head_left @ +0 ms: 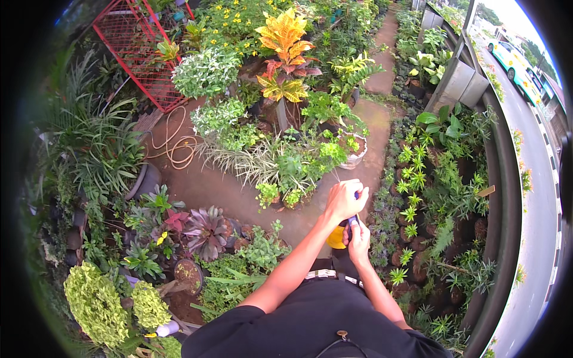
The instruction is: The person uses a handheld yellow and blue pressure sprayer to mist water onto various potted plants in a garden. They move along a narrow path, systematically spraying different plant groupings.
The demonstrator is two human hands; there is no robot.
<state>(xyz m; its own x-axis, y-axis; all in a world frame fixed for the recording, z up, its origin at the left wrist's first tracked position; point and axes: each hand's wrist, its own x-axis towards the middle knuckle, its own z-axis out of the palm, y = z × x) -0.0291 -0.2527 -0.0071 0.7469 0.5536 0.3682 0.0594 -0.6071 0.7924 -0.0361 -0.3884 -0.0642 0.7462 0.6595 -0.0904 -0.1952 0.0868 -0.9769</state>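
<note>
A yellow container (335, 238) with a dark blue handle (352, 220), seemingly a hand pump sprayer, is held in front of my waist. My left hand (345, 197) is closed in a fist over a blue part at its upper end, which shows between the fingers. Just below, my right hand (359, 238) grips the blue handle, thumb on top. My right hand and forearms hide much of the container. Faint thin lines run up from my left fist; I cannot tell whether they are spray or wire.
Potted plants crowd both sides of the paved path (264, 215). A croton (285, 49) and a white pot (356, 152) stand ahead. A coiled hose (181, 152) lies near a red metal grid (138, 53). A dark rail (503, 188) borders the road at right.
</note>
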